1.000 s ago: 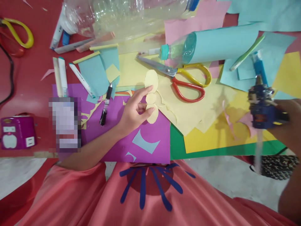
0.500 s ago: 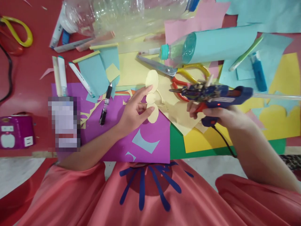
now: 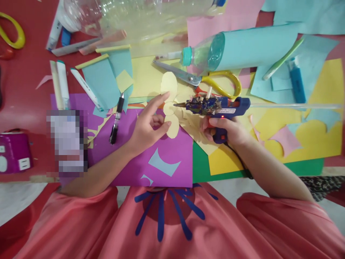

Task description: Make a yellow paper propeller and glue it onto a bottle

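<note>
A pale yellow paper cutout [image 3: 169,84] made of rounded petals around a small circle lies over the purple sheet's upper edge. My left hand [image 3: 151,126] holds it, index finger on the upper petal and thumb on the lower one; the other fingers are curled. In my right hand [image 3: 228,131] is a blue glue gun [image 3: 229,108], its body crusted with debris. The nozzle points left and sits at the cutout's middle circle; I cannot tell whether it touches. A clear glue stick [image 3: 291,106] sticks out of the gun's back, and a small red light glows.
Behind the glue gun lie scissors [image 3: 226,77] and a bottle wrapped in blue paper [image 3: 258,46]. A pen [image 3: 116,120], markers [image 3: 86,88] and a blurred-out phone [image 3: 68,140] are on the left. Large clear bottles [image 3: 129,18] lie at the back. Paper scraps cover the purple sheet [image 3: 121,169].
My right hand has brought the glue gun left, so its nozzle is now at the cutout's centre. My left hand keeps its hold on the petals. The whole view has shifted slightly.
</note>
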{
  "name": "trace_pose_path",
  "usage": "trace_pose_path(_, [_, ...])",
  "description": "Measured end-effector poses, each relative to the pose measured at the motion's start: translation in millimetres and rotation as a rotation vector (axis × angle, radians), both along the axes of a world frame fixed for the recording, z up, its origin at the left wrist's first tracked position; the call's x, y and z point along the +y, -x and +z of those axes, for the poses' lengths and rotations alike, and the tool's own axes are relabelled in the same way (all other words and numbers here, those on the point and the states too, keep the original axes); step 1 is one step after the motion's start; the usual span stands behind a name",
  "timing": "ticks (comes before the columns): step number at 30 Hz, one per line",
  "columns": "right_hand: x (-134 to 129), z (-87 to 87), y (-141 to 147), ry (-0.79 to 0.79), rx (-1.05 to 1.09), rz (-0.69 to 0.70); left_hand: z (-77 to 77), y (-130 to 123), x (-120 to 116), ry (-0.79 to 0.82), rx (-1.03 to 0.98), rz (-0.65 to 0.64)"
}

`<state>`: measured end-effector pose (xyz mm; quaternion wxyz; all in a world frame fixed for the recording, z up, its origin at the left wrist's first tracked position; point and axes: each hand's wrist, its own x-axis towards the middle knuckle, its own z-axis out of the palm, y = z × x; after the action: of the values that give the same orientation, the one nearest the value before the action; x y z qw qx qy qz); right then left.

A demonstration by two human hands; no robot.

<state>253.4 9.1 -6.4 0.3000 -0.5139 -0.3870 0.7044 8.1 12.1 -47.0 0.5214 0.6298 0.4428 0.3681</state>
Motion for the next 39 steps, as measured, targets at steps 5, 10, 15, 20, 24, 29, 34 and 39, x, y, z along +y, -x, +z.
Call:
trace_pose_path(5, [-2.6,-0.7,-3.9,-0.011,-0.014,0.002,2.9,1.0,0.5,0.046,-0.012,-0.038])
trace_pose_path(10, [-2.7,-3.0,-4.8,-0.028,-0.047,0.038,-0.6,1.5,2.3,0.029,0.006,-0.046])
trace_pose_path(15, [-1.9,-3.1,-3.3,-0.034,-0.044,0.034,-5.0,1.4,3.9,0.048,-0.024,-0.064])
trace_pose_path(20, [-1.1,-0.6,-0.4,-0.046,-0.049,0.042,-4.7,1.1,3.9,0.070,-0.066,-0.095])
trace_pose_path(24, [-1.7,-2.5,-0.8,-0.067,-0.050,0.042,-0.1,-0.4,2.3,0.080,-0.063,-0.089])
trace_pose_path(29, [-1.5,-4.2,-2.0,-0.076,-0.039,0.068,3.1,-1.8,2.2,0.061,-0.067,-0.081])
trace_pose_path(34, [-1.5,-2.3,-1.1,-0.106,-0.053,0.080,3.1,-1.7,2.1,0.056,-0.054,-0.080])
trace_pose_path(39, [-3.0,-4.0,-3.2,-0.087,-0.065,0.109,0.9,-0.6,1.5,0.047,-0.058,-0.084])
